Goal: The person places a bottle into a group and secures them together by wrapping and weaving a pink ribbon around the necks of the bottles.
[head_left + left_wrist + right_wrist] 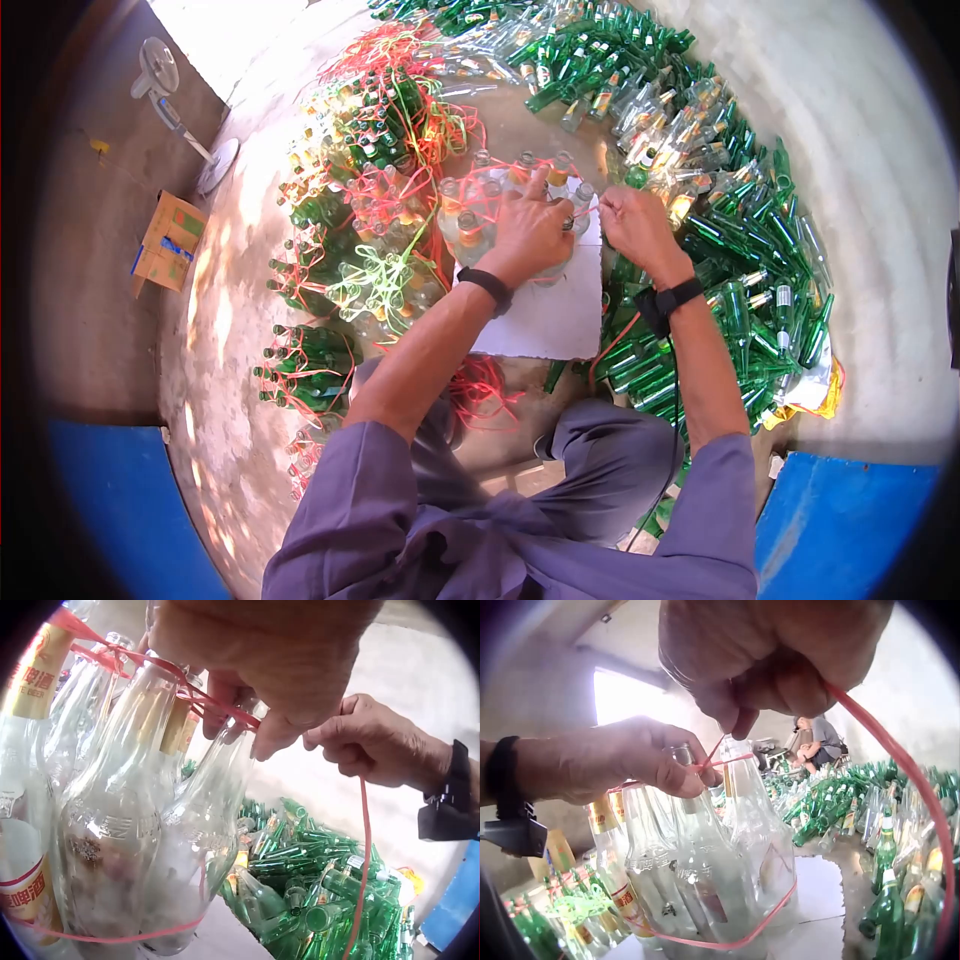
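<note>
A bundle of clear glass bottles (pixel 112 817) stands upright on a white board (pixel 540 320), with a red plastic string (pixel 742 943) looped round the bodies and more of it across the necks. My left hand (pixel 535 235) is over the bundle, thumb and fingers pinching one bottle neck (pixel 238 727) where the string crosses it. Just to the right, my right hand (pixel 640 230) grips the red string (pixel 365 847). A short stretch of it runs taut from the right fingers to that neck, and the tail hangs down below the fist.
Tied bundles of bottles (pixel 385 200) line the left side. A heap of loose green and clear bottles (pixel 740 230) curves along the right wall. Loose red strings (pixel 480 390) lie by my legs. A fan (pixel 160 75) stands back left; another person (pixel 821 742) sits in the background.
</note>
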{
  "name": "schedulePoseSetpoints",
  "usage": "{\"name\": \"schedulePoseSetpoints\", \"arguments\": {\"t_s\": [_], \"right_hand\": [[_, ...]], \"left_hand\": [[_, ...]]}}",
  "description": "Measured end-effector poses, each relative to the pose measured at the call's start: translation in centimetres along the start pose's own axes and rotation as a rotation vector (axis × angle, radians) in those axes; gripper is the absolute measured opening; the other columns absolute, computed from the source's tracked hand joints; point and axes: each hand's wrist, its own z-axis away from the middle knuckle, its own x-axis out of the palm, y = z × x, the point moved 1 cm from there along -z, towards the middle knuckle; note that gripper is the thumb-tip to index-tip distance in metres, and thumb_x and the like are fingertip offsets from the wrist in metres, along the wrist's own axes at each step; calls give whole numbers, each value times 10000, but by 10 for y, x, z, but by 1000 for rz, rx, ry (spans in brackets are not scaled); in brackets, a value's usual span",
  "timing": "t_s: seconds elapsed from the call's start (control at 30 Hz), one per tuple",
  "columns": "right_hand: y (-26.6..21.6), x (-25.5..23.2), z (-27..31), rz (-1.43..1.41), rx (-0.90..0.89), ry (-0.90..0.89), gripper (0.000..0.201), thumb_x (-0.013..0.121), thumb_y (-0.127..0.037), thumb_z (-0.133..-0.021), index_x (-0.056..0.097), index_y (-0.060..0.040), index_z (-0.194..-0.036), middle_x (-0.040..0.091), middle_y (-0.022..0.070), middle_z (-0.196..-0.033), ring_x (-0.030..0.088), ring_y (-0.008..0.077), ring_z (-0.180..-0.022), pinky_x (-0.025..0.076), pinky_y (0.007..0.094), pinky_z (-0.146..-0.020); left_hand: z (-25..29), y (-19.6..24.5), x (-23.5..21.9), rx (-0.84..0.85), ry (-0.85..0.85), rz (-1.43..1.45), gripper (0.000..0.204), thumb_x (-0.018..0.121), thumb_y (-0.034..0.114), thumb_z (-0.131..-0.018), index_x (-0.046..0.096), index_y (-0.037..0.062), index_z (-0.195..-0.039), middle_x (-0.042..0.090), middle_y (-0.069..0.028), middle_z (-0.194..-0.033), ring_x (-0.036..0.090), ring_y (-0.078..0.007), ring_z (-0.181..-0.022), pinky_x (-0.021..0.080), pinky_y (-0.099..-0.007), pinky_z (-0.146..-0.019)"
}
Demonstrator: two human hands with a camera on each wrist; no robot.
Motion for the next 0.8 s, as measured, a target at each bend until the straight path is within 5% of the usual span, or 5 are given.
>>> {"name": "schedulePoseSetpoints", "arguments": {"t_s": [0.23, 0.37, 0.57, 0.67, 0.8], "right_hand": [[20, 26, -54, 113, -122, -30, 148, 692, -201, -816, 671, -61, -773, 649, 160, -733, 643, 391, -742, 489, 498, -651], [44, 39, -69, -42, 121, -137, 194, 732, -245, -782, 715, -56, -742, 692, 170, -758, 656, 404, -748, 510, 483, -668], [76, 72, -58, -374, 366, -251, 221, 738, -249, -836, 748, -28, -822, 631, 71, -625, 597, 186, -620, 466, 369, -614], [82, 84, -38, -574, 403, -79, 224, 708, -219, -887, 738, -2, -838, 570, 0, -608, 484, 102, -558, 394, 306, -526], [68, 92, -13, -1010, 789, -21, 240, 659, -209, -942, 725, -4, -837, 492, -50, -582, 350, 46, -464, 258, 262, -430]], "left_hand": [[-1, 1, 1, -15, 13, -4, 249, 702, 275, -721, 738, 127, -918, 736, -109, -880, 446, -281, -1363, 470, -487, -849], [-1, 1, 1, -20, 10, 18, 240, 698, 280, -722, 740, 123, -900, 735, -110, -872, 451, -291, -1365, 459, -486, -863], [-1, 2, 2, -10, 51, 15, 232, 708, 301, -738, 739, 125, -885, 738, -96, -868, 475, -323, -1337, 451, -490, -865], [-2, 3, 1, -8, 67, 19, 216, 706, 306, -742, 739, 126, -858, 739, -82, -856, 487, -325, -1321, 453, -490, -856], [-2, 4, 2, -12, 69, 11, 192, 688, 300, -746, 738, 122, -798, 738, -69, -833, 495, -316, -1312, 467, -486, -838]]}}
